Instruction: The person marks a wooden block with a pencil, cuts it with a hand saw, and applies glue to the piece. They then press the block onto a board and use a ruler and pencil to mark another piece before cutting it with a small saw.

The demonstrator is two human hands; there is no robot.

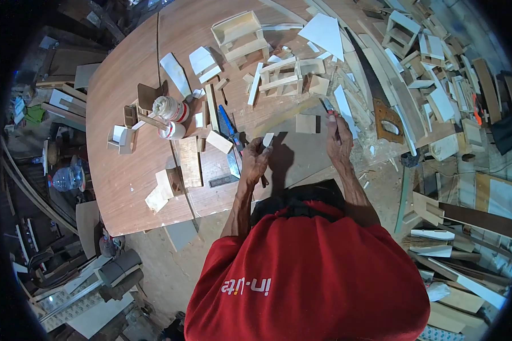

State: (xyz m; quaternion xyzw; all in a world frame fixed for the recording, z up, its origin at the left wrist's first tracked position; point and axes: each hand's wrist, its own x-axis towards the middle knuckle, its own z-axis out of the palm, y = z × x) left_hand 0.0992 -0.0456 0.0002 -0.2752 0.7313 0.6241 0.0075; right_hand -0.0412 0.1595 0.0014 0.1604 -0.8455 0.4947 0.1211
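Note:
My left hand (255, 161) pinches a small white-faced piece of wood (268, 139) between thumb and fingers, over the near part of the table. To the right, my right hand (339, 141) closes its fingers round a slim tool (327, 104) with a bluish tip and a touch of red, pointing away from me. Between the hands a small square wooden block (306, 124) lies on a grey board (310, 150). Just left of my left hand are a long blue tool (227, 120) and a metal square (233, 164).
Two glue jars, one red-labelled (179, 111) and one white (175, 131), stand at left, a stick across them. Small wooden frames (242, 37) and offcuts lie at the back. A wooden-handled handsaw (388, 121) rests at the right edge, beside piled scraps (432, 108).

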